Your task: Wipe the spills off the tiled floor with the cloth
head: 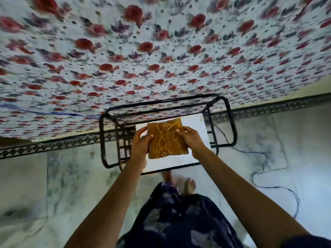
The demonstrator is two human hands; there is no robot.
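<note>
A folded mustard-yellow cloth (167, 139) with a paler woven pattern is held up in front of me, over a small table. My left hand (140, 146) grips its left edge, thumb on top. My right hand (190, 139) pinches its right edge near the upper corner. Below and around lies the pale marbled tiled floor (71, 185). No spill is plainly visible on the tiles in this blurred frame.
A small table (198, 126) with a white top and a black metal frame stands against a bed with a floral sheet (161, 51). A thin blue cord (265, 176) trails across the floor at right. My dark patterned garment (179, 221) and bare foot (189, 185) are below.
</note>
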